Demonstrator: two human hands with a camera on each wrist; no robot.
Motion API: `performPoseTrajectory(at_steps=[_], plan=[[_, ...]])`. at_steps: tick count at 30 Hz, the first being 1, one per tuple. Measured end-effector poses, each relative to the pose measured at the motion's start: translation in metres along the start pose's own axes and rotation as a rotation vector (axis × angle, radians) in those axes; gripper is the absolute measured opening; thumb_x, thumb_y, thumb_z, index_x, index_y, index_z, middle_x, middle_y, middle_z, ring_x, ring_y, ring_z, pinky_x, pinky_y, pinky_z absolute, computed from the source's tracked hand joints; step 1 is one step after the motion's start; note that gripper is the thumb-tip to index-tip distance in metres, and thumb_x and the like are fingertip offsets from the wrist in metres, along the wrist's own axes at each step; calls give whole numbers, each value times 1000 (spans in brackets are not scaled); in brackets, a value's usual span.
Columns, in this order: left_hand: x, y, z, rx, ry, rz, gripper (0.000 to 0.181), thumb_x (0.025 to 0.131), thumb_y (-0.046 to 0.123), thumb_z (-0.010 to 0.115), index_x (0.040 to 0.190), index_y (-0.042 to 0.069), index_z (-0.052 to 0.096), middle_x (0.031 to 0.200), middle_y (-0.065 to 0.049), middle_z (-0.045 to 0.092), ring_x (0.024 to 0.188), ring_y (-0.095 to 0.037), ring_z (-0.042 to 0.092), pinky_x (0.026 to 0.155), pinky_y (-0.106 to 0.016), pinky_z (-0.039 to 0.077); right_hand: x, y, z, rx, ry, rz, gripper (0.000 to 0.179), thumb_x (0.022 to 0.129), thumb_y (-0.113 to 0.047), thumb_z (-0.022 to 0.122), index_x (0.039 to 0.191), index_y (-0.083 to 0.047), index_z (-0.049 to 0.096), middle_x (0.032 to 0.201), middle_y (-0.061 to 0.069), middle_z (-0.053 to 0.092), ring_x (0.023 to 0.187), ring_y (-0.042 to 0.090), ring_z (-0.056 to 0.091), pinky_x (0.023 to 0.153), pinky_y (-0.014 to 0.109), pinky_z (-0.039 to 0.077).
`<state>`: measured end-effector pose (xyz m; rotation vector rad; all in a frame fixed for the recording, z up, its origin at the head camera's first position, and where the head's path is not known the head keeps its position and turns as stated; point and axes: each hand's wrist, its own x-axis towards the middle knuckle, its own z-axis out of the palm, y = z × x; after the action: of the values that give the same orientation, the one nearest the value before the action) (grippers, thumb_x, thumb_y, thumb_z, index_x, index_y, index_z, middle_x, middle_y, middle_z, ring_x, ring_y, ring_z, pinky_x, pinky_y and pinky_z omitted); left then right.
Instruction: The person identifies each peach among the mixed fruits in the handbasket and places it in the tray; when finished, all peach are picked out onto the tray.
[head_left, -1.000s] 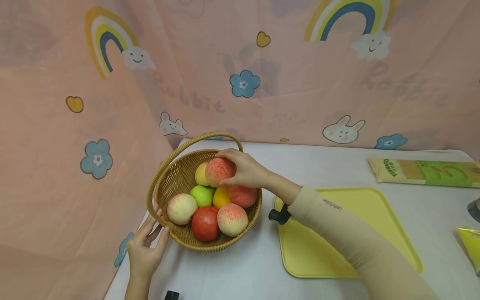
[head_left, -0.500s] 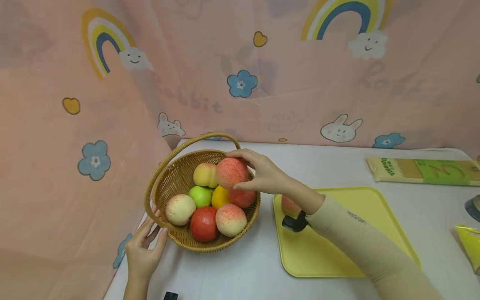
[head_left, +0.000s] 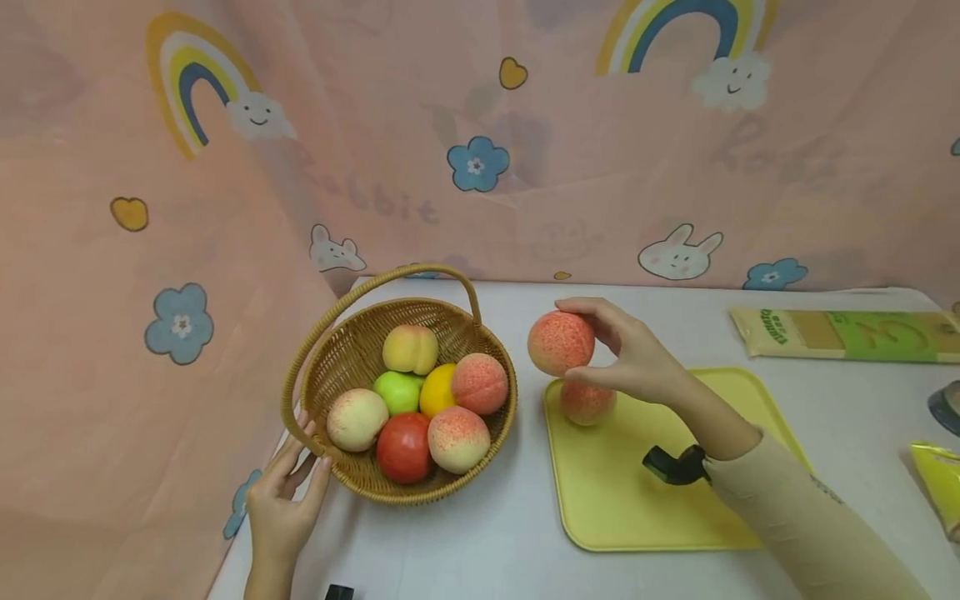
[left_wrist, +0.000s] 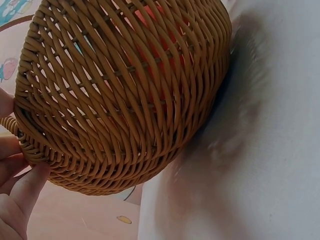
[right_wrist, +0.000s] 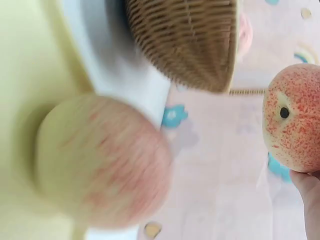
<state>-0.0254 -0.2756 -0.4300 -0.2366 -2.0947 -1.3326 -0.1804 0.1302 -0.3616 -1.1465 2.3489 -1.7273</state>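
Note:
My right hand (head_left: 630,354) holds a red-speckled peach (head_left: 561,342) between thumb and fingers, above the far left corner of a yellow tray (head_left: 622,500). A second peach (head_left: 587,403) lies on the tray, just under the hand. My left hand (head_left: 285,492) grips the left rim of a wicker basket (head_left: 405,498), thumb outside it, near the foot of the handle (head_left: 318,333). Inside the basket are several fruits: a yellowish peach (head_left: 410,348), a green one (head_left: 398,392), a red one (head_left: 406,447) and more peaches. The right wrist view shows the held peach (right_wrist: 295,117) with a dark dot.
A noodle-like packet (head_left: 847,335) lies at the back right. A yellow packet (head_left: 937,487) and a dark round item (head_left: 947,407) sit at the right edge. A printed pink cloth (head_left: 570,192) hangs behind and left of the white table (head_left: 465,550).
My right hand has lifted the red peach out of the basket and carried it right, over the tray's corner. The peach on the tray has come into sight. My left hand stays on the basket.

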Motion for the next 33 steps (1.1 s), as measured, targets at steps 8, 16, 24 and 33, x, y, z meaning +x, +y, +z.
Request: performPoseTrajectory(at_steps=[8,16,24,33], plan=[[-3,1,-2,19,5,6,49,69,-29,61,117,-19,56,133,-28,51,127,-11,50,89,-15,51,-49,25,-28,-57,99,78,75,72,13,74,137,2,40,134,2,47,121,-2,48,101,8,42],[-1,2,-2,5,8,38,51,69,-29,60,119,-18,56,133,-28,51,127,-12,51,88,-16,51,-86,47,-45,-97,142,185,71,74,11,74,136,3,40,131,-8,46,119,-7,45,98,2,40],[1,2,-2,22,4,8,49,70,-27,61,118,-20,55,134,-29,50,127,-11,50,88,-15,51,-104,72,-44,-91,118,272,69,77,2,75,136,3,39,130,-10,45,118,-11,43,97,0,38],[2,3,1,25,5,7,49,70,-27,61,118,-19,55,133,-30,50,127,-10,50,88,-14,51,-111,83,-45,-70,87,265,68,78,1,74,135,5,38,129,0,46,117,-12,43,97,-1,36]])
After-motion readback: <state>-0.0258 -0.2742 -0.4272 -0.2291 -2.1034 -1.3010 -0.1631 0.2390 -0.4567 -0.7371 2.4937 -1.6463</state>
